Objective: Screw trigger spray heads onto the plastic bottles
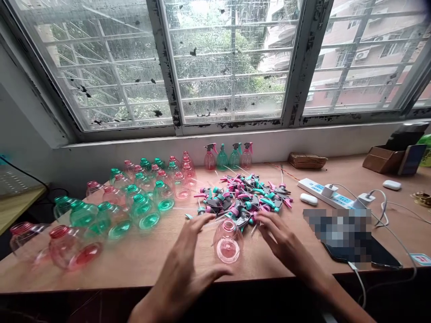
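Note:
A clear pink bottle (pixel 228 242) without a top stands upright near the table's front edge, between my hands. To its left is my left hand (pixel 183 260), thumb and fingers spread apart, holding nothing. My right hand (pixel 281 240) is on the other side, its fingers loosely bent and reaching to the near edge of a heap of spray heads (pixel 242 195). Whether its fingertips touch a spray head I cannot make out. The heads are pink, teal and dark grey, some with thin white tubes.
Several open pink and green bottles (pixel 144 211) fill the table's left side. Bottles with spray heads (pixel 235 157) stand by the wall. On the right lie a power strip (pixel 340 197) with cables, a white case (pixel 309 199), a dark tablet (pixel 377 251) and a cardboard box (pixel 380 159).

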A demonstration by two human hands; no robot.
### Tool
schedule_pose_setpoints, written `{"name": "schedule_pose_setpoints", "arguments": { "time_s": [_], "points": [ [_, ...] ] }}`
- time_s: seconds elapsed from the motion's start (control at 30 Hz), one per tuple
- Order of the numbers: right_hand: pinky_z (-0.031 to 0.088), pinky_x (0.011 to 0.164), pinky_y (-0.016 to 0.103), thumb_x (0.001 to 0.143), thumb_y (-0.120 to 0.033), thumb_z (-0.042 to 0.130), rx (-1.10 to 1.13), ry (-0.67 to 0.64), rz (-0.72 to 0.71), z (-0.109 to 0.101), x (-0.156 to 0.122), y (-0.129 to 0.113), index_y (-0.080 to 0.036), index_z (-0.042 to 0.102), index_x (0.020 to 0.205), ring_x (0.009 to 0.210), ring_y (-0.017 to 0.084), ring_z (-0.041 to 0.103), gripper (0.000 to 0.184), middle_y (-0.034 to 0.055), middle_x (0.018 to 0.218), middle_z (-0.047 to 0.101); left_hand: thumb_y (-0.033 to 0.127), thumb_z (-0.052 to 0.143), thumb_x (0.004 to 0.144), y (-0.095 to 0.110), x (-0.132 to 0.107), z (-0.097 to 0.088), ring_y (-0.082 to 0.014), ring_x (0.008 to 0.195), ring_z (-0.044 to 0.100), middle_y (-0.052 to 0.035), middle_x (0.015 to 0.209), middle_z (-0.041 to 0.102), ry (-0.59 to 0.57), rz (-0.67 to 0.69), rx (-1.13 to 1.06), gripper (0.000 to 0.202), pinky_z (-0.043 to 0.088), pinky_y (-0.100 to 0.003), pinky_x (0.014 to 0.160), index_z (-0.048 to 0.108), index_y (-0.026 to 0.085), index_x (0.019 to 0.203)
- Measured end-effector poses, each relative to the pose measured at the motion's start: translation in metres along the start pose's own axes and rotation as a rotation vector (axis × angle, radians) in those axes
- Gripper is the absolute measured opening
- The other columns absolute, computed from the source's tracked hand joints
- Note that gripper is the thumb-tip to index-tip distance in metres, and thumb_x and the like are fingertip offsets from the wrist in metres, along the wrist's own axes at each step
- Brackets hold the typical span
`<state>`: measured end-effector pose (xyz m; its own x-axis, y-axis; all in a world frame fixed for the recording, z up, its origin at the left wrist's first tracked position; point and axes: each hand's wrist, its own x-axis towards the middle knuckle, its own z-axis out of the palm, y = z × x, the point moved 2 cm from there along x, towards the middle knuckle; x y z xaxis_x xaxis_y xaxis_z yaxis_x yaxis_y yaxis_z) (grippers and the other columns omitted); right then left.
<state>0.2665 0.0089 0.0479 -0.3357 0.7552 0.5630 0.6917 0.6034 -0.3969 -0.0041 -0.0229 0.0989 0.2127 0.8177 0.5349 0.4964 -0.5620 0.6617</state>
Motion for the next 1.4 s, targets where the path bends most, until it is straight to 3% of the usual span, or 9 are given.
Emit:
{"name": "schedule_pose_setpoints", "arguments": {
  "time_s": [0.13,0.2,0.27,0.5,0.63,0.8,1.03,1.2,1.4],
  "points": [
    [0.044,0.113,0.057,0.082,0.015,0.038,-0.060,-0.111,-0.163,0.017,0.064,0.020,-0.018,0.057,0.135,0.140,0.033,0.046,0.065,0.0161,0.148,0.055,0.037,0.094,0.064,-0.046,-0.008,0.051,-0.0430,0.139,0.046,-0.0181,0.151,0.047,-0.135,-0.104,-0.020,0.106,0.042,-0.062,0.112,0.032,0.028,0.150],
    [0.049,0.109,0.055,0.079,0.016,0.044,-0.073,-0.160,-0.222,0.028,0.085,0.026,-0.015,0.062,0.129,0.129,0.033,0.056,0.062,0.0172,0.141,0.063,0.035,0.093,0.065,-0.061,-0.015,0.070,-0.0444,0.140,0.044,-0.0222,0.151,0.044,-0.126,-0.116,-0.015,0.115,0.041,-0.064,0.111,0.020,0.024,0.154],
    [0.054,0.103,0.051,0.082,0.013,0.050,-0.076,-0.177,-0.256,0.032,0.098,0.030,-0.015,0.069,0.118,0.118,0.032,0.063,0.049,0.0161,0.129,0.071,0.036,0.092,0.067,-0.067,-0.019,0.078,-0.0463,0.139,0.045,-0.0232,0.148,0.046,-0.124,-0.114,-0.004,0.106,0.039,-0.067,0.111,0.027,0.023,0.150],
    [0.058,0.087,0.043,0.102,-0.013,0.049,-0.051,-0.043,-0.189,0.006,0.104,0.035,-0.017,0.065,0.109,0.100,0.028,0.068,0.017,0.0126,0.104,0.074,0.031,0.079,0.083,-0.058,-0.008,0.054,-0.0386,0.141,0.040,-0.0156,0.148,0.042,-0.038,-0.043,-0.083,0.078,0.028,-0.063,0.118,0.032,0.028,0.145],
    [0.048,0.104,0.052,0.090,0.000,0.055,-0.055,-0.129,-0.222,0.011,0.099,0.039,-0.019,0.063,0.122,0.122,0.032,0.061,0.038,0.0143,0.128,0.070,0.030,0.077,0.083,-0.064,-0.003,0.046,-0.0352,0.137,0.045,-0.0126,0.145,0.043,-0.005,-0.055,-0.170,0.071,0.035,-0.057,0.117,0.038,0.030,0.143],
    [0.026,0.116,0.062,0.074,0.015,0.047,-0.051,-0.279,-0.253,0.029,0.096,0.044,-0.022,0.072,0.115,0.128,0.032,0.060,0.061,0.0110,0.130,0.073,0.036,0.071,0.089,-0.076,-0.005,0.047,-0.0331,0.134,0.048,-0.0148,0.141,0.048,0.079,-0.153,-0.289,0.069,0.038,-0.056,0.113,0.029,0.028,0.143],
    [0.034,0.112,0.054,0.096,-0.018,0.061,0.115,-0.159,-0.142,0.021,0.119,0.027,-0.021,0.069,0.098,0.107,0.030,0.066,0.009,0.0095,0.107,0.076,0.048,0.076,0.084,-0.083,-0.005,0.041,-0.0332,0.134,0.047,-0.0132,0.141,0.052,0.126,-0.202,-0.429,0.070,0.032,-0.051,0.116,0.040,0.026,0.140],
    [0.053,0.073,0.040,0.103,-0.037,0.046,0.349,0.064,0.140,0.003,0.090,0.019,-0.020,0.058,0.112,0.077,0.027,0.065,0.023,0.0075,0.092,0.070,0.063,0.074,0.078,-0.082,-0.003,0.037,-0.0308,0.117,0.058,-0.0128,0.132,0.059,0.142,-0.216,-0.515,0.074,0.042,-0.044,0.105,0.048,0.023,0.134],
    [0.049,0.048,0.031,0.097,-0.041,0.046,0.677,0.136,0.380,-0.023,0.007,0.045,-0.019,0.063,0.095,0.054,0.020,0.059,0.027,0.0006,0.068,0.061,0.066,0.051,0.092,-0.080,-0.001,0.034,-0.0243,0.089,0.063,-0.0108,0.111,0.067,0.152,-0.313,-0.606,0.054,0.050,-0.036,0.082,0.061,0.019,0.116]
  ]
}}
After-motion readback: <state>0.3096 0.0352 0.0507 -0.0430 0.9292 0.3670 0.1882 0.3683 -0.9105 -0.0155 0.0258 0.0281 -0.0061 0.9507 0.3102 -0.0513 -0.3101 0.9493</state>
